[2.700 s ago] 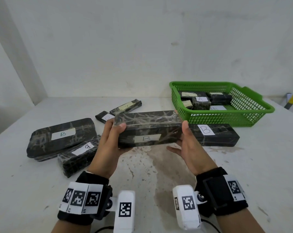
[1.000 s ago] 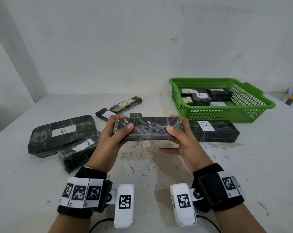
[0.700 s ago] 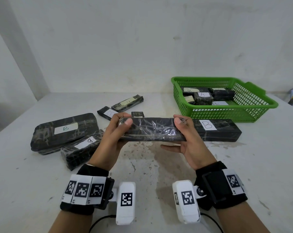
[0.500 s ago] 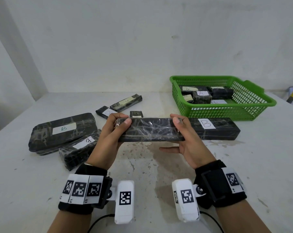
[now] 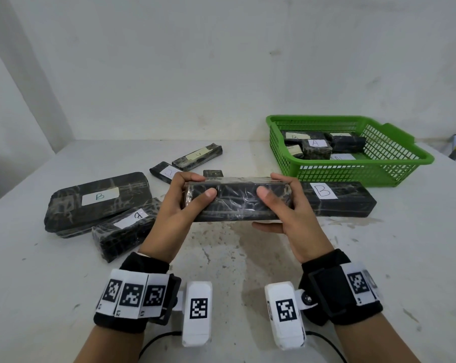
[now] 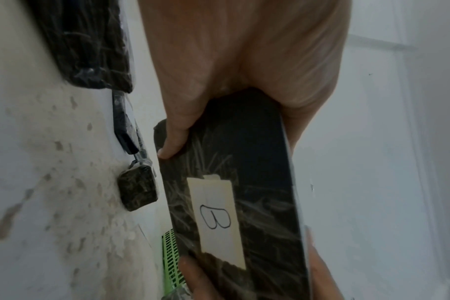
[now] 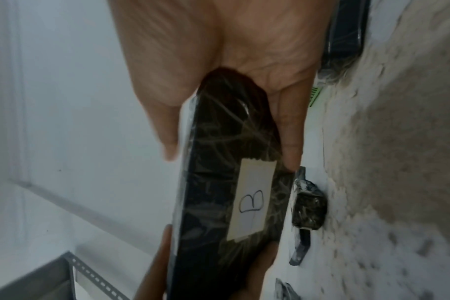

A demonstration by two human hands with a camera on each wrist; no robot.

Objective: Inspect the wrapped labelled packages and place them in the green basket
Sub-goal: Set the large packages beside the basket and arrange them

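Note:
I hold a long black wrapped package (image 5: 237,203) above the table's middle, one end in each hand. My left hand (image 5: 185,200) grips its left end and my right hand (image 5: 282,203) grips its right end, thumbs on the near face. Its white label marked B (image 6: 216,219) (image 7: 252,203) faces away from me and shows only in the wrist views. The green basket (image 5: 394,163) stands at the back right with several small labelled packages inside. Another long package labelled B (image 5: 337,200) lies just in front of the basket.
At the left lie a large package labelled B (image 5: 96,200) and a smaller labelled one (image 5: 127,229) leaning against it. Three small packages (image 5: 198,158) lie further back near the middle. The table (image 5: 221,258) is white and stained; a wall stands behind.
I have turned the held package over: its B label faced me earlier and now faces away. My thumbs have come onto the near face, and the package sits slightly lower.

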